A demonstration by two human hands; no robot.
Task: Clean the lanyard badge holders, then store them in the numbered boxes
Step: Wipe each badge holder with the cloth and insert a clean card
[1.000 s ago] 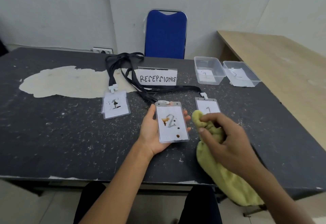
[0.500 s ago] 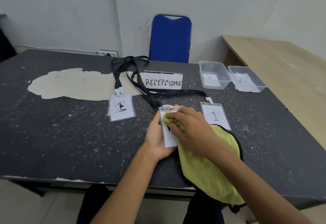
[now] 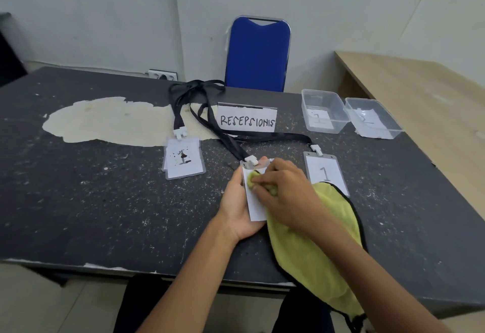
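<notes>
Centre of frame: left hand (image 3: 237, 209) cradles a badge holder (image 3: 254, 202) from beneath, palm up, thumb on its left edge, fingertips showing past the top edge. Right hand (image 3: 284, 196) lies over the holder's upper half, fingers closed on a bunched part of a yellow-green microfibre cloth (image 3: 315, 248) and pressing it onto the holder face. Rest of cloth drapes toward lower right, past the table (image 3: 78, 201) edge and over the lower corner of a 2nd holder, card marked "1" (image 3: 325, 172), lying just right of the hands. 3rd holder, stained card (image 3: 183, 161), lies flat left of centre, apart from both hands. Black lanyards (image 3: 199, 101) run from all 3 toward upper centre, beside a "RESEPSIONIS" sign (image 3: 246, 121).

Containers, upper right: 2 clear plastic boxes side by side. Left box (image 3: 324, 111) has a paper label under it, digit not legible; right box (image 3: 371, 119) label reads "2". No holders in either.
</notes>
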